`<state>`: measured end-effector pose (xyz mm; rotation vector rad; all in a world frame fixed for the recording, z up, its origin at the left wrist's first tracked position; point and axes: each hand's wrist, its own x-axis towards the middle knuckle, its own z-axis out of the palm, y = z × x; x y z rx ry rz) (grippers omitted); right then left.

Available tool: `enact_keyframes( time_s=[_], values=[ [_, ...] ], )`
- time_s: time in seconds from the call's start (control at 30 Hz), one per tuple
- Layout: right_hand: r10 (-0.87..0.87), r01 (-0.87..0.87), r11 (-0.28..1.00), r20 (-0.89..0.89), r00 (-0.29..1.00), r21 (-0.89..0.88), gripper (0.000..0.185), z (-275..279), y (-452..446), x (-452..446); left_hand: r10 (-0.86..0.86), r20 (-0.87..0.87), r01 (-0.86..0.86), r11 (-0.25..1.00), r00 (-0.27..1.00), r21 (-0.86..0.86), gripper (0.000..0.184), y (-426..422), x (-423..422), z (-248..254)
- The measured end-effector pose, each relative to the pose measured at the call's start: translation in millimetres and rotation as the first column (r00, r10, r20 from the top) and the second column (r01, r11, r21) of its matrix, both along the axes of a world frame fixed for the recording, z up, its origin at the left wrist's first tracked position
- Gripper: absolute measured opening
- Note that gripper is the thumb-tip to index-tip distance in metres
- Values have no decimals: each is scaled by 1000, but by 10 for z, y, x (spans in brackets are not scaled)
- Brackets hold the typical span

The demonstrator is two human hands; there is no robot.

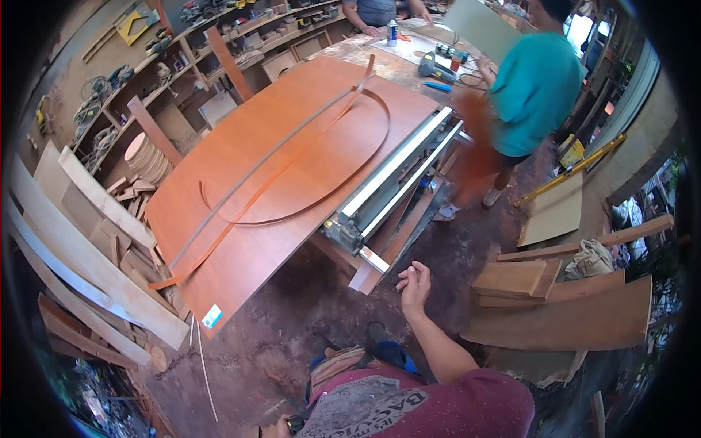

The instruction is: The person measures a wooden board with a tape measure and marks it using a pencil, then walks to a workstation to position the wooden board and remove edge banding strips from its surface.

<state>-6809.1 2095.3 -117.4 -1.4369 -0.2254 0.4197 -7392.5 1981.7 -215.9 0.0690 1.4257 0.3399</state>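
My right hand is raised in front of my body, fingers curled, near the end of the metal rails of a saw. Whether it holds anything small cannot be made out. My left hand is low at the bottom edge beside a dark wristwatch, its fingers mostly cut off. Ahead lies a large reddish-brown board with a small blue and white label at its near corner. A curved brown strip and a straight grey strip rest across the board.
A person in a teal shirt stands at the right, beside a blurred brown piece. Another person leans over the far table. Curved wooden planks stack at left; boards lie at right. Shelves hold tools.
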Motion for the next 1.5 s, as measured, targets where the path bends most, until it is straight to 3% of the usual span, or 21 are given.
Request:
enact_keyframes(
  time_s=[0.1,0.27,0.3,0.37,0.4,0.43,0.47,0.53,0.6,0.63,0.7,0.8,0.83,0.97,1.13,1.23,1.33,1.5],
  values=[
    [73,-73,997,3,997,-34,25,-47,-45,-196,32,17,-33,999,999,38,26,4,-144,19],
    [336,-348,924,-98,937,-161,21,-165,-22,-926,32,112,-49,986,993,159,25,110,-571,-83],
    [408,-437,889,-203,890,-133,19,-315,14,-1136,-51,221,-18,953,974,302,25,101,-722,-175],
    [559,-617,782,-341,756,-86,24,-237,194,-1665,-435,458,-81,650,776,755,25,28,-1146,-631],
    [626,-712,701,-446,640,-39,32,-298,335,-1938,-277,426,-34,806,861,592,23,107,-1167,-352],
    [675,-772,635,-505,538,26,41,-246,453,-2235,-66,357,-73,929,932,363,21,280,-958,259],
    [704,-825,559,-570,422,80,50,-131,584,-2523,151,239,-189,971,959,148,19,451,-750,869],
    [748,-855,449,-632,201,259,62,-180,836,-3112,92,113,-128,922,989,365,21,488,-846,1011],
    [738,-805,475,-659,145,355,62,-86,1064,-3652,58,-113,15,827,992,563,21,527,-949,1248],
    [732,-772,503,-666,141,390,58,-58,1147,-3864,152,42,-156,905,988,395,21,580,-1213,1097],
    [733,-696,547,-668,130,465,51,29,1359,-4193,393,277,-404,915,877,-22,21,773,-1795,710],
    [720,-681,619,-629,293,391,38,138,1597,-4435,395,322,-420,908,860,7,20,826,-2226,595],
    [644,-656,690,-672,365,306,31,148,1685,-4465,395,337,-424,905,854,14,20,839,-2318,553],
    [546,-636,768,-595,590,74,26,133,1777,-4550,364,354,-409,911,862,59,19,1088,-2519,464],
    [551,-625,780,-484,680,11,24,30,1778,-4583,329,131,-348,924,935,158,19,1750,-2272,787],
    [549,-615,789,-440,710,-8,26,3,1850,-4584,283,195,-324,918,939,229,21,2136,-2247,681],
    [520,-587,809,-450,726,-14,27,83,1983,-4606,164,216,-248,855,962,456,35,2489,-2241,625],
    [547,-608,794,-426,721,-10,27,59,2389,-4617,122,274,-234,875,954,424,38,2946,-2181,791]
  ],
)
